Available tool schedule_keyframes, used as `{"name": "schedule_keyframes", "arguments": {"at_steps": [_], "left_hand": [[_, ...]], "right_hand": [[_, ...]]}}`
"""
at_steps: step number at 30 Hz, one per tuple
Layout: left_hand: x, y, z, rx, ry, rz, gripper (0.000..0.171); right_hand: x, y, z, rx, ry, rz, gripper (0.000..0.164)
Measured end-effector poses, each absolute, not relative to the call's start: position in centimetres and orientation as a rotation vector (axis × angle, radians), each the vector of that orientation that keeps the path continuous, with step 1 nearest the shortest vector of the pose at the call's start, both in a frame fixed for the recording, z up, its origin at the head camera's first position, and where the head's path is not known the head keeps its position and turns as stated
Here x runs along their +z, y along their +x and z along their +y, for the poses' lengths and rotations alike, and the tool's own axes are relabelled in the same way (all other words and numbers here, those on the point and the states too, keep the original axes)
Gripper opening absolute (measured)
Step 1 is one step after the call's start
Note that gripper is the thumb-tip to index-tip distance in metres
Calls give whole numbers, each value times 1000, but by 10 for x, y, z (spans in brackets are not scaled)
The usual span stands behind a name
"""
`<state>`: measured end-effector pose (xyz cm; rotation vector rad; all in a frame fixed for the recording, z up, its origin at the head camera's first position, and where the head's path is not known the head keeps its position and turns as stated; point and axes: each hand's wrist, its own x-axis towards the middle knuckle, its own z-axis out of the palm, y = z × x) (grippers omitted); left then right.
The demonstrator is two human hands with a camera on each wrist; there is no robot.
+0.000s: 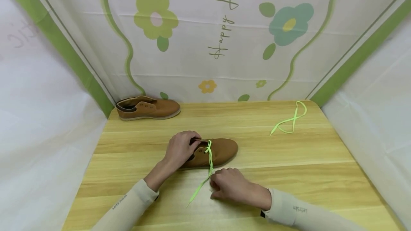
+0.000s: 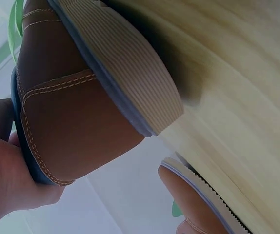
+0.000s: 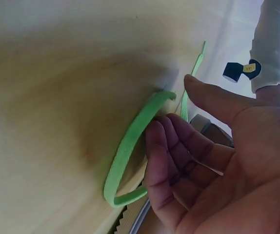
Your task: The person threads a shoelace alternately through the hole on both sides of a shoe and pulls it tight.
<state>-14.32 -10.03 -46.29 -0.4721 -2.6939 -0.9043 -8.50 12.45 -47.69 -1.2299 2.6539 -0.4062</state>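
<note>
A brown shoe (image 1: 221, 150) stands on the wooden table, its toe to the right in the head view. My left hand (image 1: 182, 149) grips its collar by the opening; in the left wrist view the thumb lies along the heel's dark edge (image 2: 29, 156). A bright green shoelace (image 1: 210, 156) is threaded through the front eyelets, one end trailing toward me. My right hand (image 1: 232, 184) is beside the shoe's near side. In the right wrist view its fingers are loosely bent, the thumb apart, and a curved length of green lace (image 3: 125, 151) passes by the fingertips.
A second brown shoe (image 1: 151, 109), with no lace in its eyelets, sits at the table's back left. Another green shoelace (image 1: 290, 119) lies looped at the back right. A white printed curtain (image 1: 192, 60) rises behind the table (image 1: 321, 174), with white walls at both sides.
</note>
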Motion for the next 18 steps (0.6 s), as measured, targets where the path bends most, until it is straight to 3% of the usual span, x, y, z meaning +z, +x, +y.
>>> {"name": "schedule_keyframes", "arguments": {"at_steps": [13, 18], "left_hand": [[-463, -143, -101, -905, -494, -2670, 5], [-464, -143, -101, -900, -501, -2657, 6]], "right_hand": [[-478, -86, 133, -443, -1201, 2605, 32], [-470, -98, 149, -551, -1124, 2574, 24]]}}
